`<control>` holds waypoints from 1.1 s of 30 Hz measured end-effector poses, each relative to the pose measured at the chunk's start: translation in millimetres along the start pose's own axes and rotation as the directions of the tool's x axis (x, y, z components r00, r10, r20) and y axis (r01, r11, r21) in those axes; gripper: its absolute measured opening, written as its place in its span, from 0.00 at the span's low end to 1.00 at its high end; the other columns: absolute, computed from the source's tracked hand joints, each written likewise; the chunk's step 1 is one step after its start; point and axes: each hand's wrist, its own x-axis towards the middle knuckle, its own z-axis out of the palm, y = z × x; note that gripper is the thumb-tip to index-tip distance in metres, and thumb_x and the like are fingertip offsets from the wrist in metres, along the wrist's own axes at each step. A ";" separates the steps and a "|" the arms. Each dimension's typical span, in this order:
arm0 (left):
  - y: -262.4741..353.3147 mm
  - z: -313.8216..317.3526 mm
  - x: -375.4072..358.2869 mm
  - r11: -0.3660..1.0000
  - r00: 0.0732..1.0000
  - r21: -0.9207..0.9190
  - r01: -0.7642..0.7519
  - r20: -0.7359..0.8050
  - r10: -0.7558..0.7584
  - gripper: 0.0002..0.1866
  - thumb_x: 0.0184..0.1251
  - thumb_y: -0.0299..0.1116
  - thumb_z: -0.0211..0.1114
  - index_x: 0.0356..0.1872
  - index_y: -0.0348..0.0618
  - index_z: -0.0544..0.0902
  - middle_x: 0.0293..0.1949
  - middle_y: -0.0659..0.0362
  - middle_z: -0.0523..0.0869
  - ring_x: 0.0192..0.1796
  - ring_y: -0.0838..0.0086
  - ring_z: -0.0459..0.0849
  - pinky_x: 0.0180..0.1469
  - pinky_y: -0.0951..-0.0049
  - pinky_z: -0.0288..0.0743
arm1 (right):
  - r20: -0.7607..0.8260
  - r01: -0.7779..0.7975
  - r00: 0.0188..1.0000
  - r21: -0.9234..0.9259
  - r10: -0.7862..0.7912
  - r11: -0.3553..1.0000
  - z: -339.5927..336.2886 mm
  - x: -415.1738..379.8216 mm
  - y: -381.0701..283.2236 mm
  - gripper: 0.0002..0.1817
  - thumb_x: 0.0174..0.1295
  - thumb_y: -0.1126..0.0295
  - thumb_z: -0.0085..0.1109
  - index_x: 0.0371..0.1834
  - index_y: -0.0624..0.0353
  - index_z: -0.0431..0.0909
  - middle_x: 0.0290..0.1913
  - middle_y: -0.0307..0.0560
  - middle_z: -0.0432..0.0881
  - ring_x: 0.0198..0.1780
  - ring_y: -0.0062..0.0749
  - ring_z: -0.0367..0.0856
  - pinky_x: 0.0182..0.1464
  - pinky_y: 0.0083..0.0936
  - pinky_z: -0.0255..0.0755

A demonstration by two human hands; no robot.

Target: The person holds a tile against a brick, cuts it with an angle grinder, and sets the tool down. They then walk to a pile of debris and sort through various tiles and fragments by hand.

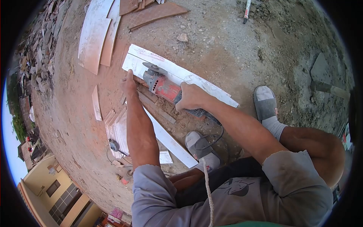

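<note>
My right hand (192,97) is wrapped around the rear body of a red and grey angle grinder (166,88). The grinder's disc (155,68) sits over a long white tile strip (189,77), close to a dark line along its length; whether it touches cannot be made out. At the strip's near left corner, my left hand (129,85) grips the edge, with a fingertip on top and the other fingers partly hidden. The grinder's black cord (219,138) loops down past my left foot. Narrow offcuts (157,108) lie just below the strip.
White tile pieces (94,36) and brown ones (159,16) lie at the upper left. Stacked strips (117,128) and a long white strip (170,142) lie near my left arm. A marker (247,11) is at the top; a hammer-like tool (329,89) lies right.
</note>
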 end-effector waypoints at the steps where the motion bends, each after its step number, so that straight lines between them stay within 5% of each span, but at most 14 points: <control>1: 0.2 -0.3 0.9 1.000 1.000 0.028 -0.001 -0.010 0.001 0.18 0.64 0.43 0.70 0.24 0.39 0.78 0.22 0.54 0.82 0.18 0.71 0.79 0.18 0.74 0.68 | 0.001 0.000 1.000 0.000 0.000 1.000 0.5 -0.1 0.3 0.40 0.33 0.60 0.71 0.51 0.75 0.71 0.44 0.68 0.83 0.48 0.54 0.84 0.50 0.36 0.78; 18: -1.6 2.9 -1.6 0.998 0.999 -0.065 -0.011 -0.051 0.007 0.21 0.59 0.45 0.74 0.24 0.38 0.76 0.22 0.58 0.79 0.19 0.76 0.74 0.19 0.74 0.65 | 0.011 0.013 1.000 -0.029 -0.013 0.999 1.8 -5.5 9.2 0.43 0.34 0.58 0.70 0.54 0.76 0.69 0.44 0.70 0.82 0.48 0.55 0.83 0.50 0.36 0.78; 33: -3.3 -2.2 4.7 0.997 0.998 0.079 -0.006 -0.069 0.011 0.22 0.59 0.47 0.74 0.25 0.36 0.78 0.24 0.58 0.79 0.24 0.75 0.75 0.26 0.71 0.68 | 0.006 0.014 1.000 -0.013 -0.014 1.000 2.2 -9.1 11.7 0.41 0.36 0.58 0.71 0.53 0.74 0.70 0.45 0.70 0.82 0.49 0.55 0.83 0.51 0.37 0.77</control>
